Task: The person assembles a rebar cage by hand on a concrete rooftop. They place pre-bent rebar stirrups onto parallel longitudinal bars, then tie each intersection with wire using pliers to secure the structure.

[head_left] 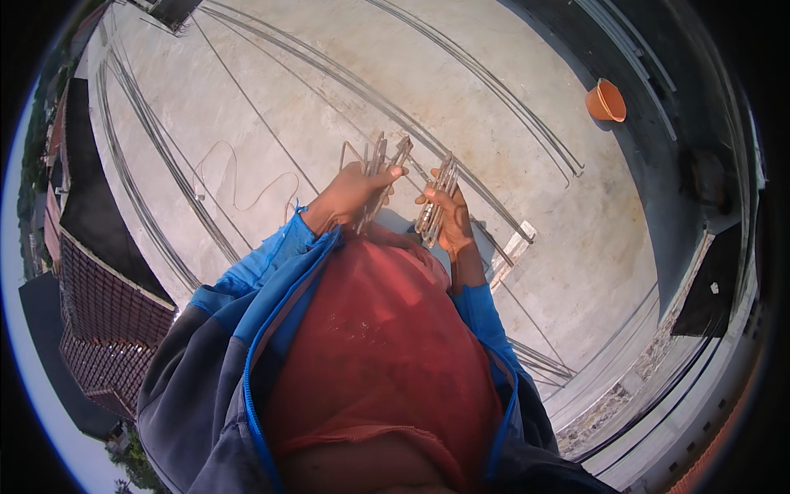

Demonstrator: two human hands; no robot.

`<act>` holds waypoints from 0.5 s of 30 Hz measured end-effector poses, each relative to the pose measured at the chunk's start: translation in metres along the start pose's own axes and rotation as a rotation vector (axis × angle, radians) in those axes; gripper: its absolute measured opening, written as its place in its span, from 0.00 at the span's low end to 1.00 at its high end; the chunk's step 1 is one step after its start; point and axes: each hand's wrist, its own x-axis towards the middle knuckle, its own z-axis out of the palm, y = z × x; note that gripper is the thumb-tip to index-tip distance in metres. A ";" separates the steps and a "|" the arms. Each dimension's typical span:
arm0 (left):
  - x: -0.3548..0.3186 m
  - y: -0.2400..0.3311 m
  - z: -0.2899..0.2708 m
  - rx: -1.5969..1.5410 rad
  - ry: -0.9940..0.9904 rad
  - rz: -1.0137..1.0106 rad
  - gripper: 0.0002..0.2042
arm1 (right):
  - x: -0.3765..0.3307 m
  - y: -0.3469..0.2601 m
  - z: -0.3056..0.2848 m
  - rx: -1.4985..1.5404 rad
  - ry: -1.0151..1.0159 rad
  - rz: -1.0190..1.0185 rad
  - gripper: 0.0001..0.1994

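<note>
My left hand is closed around a bunch of bent steel rebar stirrups, its thumb laid across them. Their ends stick up past my fingers at uneven angles. Just to the right, my right hand grips a second, tighter bundle of rebar stirrups, with the thumb pressed on the front. Both bundles are held in front of my body, a small gap between them. The fingers behind each bundle are partly hidden.
Long steel bars lie in groups across the concrete slab. A thin cord curls at left. An orange bucket stands at the far right by a dark wall. Beyond the slab's left edge is a tiled roof.
</note>
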 end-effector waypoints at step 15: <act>-0.001 -0.008 -0.020 -0.100 -0.094 0.056 0.23 | 0.019 0.027 0.004 0.255 0.021 -0.016 0.27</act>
